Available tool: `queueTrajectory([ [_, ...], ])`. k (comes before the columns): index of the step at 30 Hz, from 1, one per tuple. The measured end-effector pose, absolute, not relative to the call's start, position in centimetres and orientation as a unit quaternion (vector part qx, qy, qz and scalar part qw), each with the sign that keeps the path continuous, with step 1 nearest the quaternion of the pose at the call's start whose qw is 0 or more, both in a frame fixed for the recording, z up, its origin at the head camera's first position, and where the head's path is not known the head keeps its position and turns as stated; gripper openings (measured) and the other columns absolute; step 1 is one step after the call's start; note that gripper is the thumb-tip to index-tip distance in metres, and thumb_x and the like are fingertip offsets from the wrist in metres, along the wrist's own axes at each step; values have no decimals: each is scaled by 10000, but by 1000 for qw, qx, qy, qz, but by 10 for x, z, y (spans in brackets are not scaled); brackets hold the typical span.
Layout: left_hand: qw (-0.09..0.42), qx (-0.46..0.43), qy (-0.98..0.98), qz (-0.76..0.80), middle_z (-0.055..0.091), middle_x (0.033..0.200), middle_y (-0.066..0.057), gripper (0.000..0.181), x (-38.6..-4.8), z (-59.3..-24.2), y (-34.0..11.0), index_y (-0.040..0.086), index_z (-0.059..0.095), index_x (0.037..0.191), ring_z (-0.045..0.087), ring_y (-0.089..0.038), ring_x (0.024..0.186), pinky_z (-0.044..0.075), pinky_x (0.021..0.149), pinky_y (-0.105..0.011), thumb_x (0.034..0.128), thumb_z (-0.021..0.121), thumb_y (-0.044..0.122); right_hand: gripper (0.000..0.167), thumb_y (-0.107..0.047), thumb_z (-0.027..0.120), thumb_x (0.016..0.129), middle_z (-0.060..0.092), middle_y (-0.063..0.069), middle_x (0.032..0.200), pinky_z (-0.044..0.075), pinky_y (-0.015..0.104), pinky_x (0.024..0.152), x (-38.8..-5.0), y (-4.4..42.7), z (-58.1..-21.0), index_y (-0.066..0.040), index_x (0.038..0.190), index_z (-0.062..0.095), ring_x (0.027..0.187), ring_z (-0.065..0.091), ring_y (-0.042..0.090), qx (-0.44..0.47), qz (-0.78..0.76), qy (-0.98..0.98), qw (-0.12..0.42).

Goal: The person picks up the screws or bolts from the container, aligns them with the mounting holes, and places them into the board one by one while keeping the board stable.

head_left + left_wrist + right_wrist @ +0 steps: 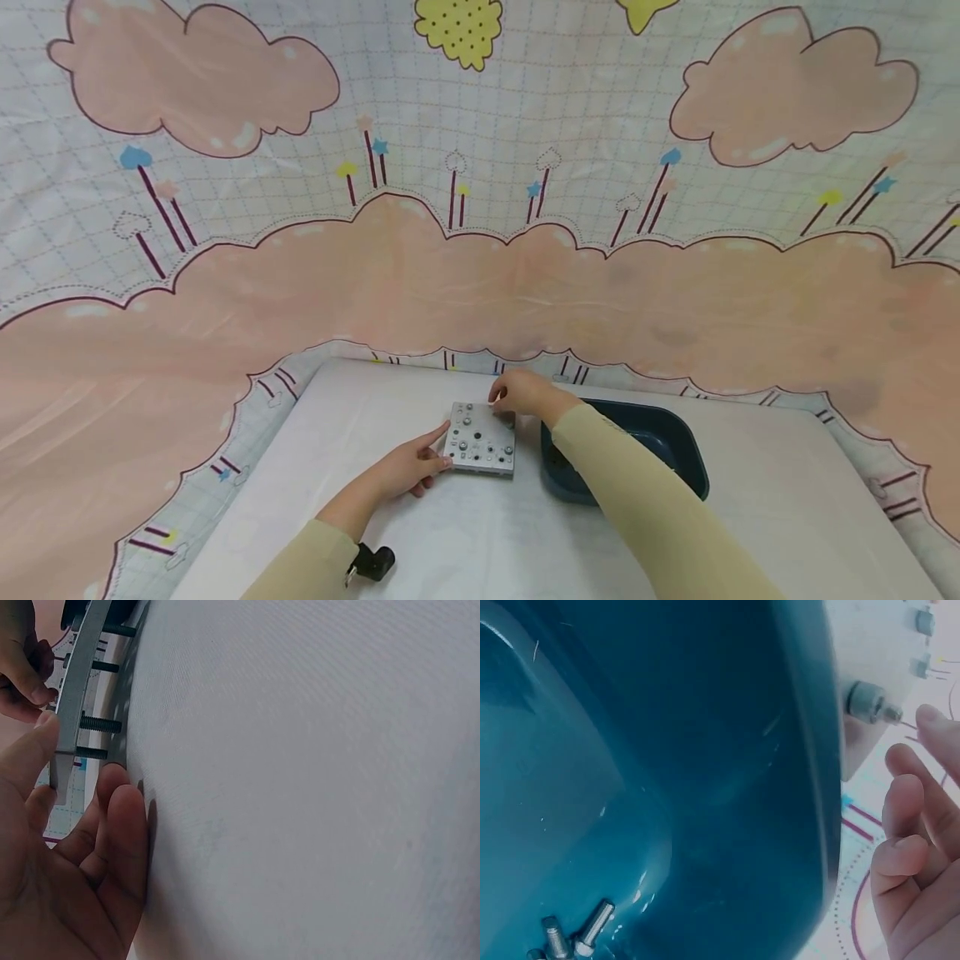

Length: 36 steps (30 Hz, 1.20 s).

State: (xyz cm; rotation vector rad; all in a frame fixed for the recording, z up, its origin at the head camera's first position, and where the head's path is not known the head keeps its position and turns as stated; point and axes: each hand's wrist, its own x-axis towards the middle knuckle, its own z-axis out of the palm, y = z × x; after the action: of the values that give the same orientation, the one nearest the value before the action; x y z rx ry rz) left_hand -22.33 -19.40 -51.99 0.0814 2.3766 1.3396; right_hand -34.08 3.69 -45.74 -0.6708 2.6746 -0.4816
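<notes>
A grey metal plate point(487, 423) point(77, 690) carries several bolts and holes; threaded bolt ends point(101, 723) stick out beneath it in the left wrist view. My left hand point(408, 468) point(60, 877) grips its left edge, thumb on one face, other fingers bent below. At the far right corner is my right hand point(523, 395) point(21, 671) point(926, 840), fingers bent. In the right wrist view its separated fingertips are beside a socket-head bolt point(866, 702) with a small metal piece point(892, 714) at its end; nothing shows between them.
A dark blue tray point(697, 471) point(705, 712) stands right of the plate, partly under my right forearm. Loose bolts point(595, 927) lie inside it. A black object point(375, 562) is by my left sleeve. Patterned cloth point(525, 292) hangs behind the white table point(465, 533).
</notes>
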Motion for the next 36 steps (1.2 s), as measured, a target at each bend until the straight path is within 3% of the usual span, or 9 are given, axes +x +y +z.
queueTrajectory([
  [12,195,27,857,477,594,879,-48,726,-226,-518,-193,286,313,1567,539,-174,653,503,569,-314,944,678,364,236,-222,722,926,666,-57,975,517,334,786,-333,77,-435,-149,1147,757,877,587,124,-263,-208,931,145],
  [18,198,25,859,472,592,909,-47,724,-224,-518,-192,281,312,1568,535,-177,656,500,570,-311,946,676,361,220,-233,736,914,688,-70,953,518,319,797,-324,127,-427,-173,1123,770,859,599,98,-286,-187,931,128],
  [27,196,15,859,473,601,938,-42,724,-222,-516,-191,280,312,1567,538,-190,675,504,581,-316,946,676,359,211,-178,747,899,709,-64,935,536,288,742,-302,206,-427,-81,1084,773,808,625,54,-295,-175,930,130],
  [36,194,21,859,474,595,911,-50,722,-223,-518,-190,281,318,1566,529,-187,669,509,589,-325,944,680,350,159,-174,743,899,713,-30,935,548,357,793,-299,222,-441,-76,1020,779,825,629,107,-258,-132,947,140],
])
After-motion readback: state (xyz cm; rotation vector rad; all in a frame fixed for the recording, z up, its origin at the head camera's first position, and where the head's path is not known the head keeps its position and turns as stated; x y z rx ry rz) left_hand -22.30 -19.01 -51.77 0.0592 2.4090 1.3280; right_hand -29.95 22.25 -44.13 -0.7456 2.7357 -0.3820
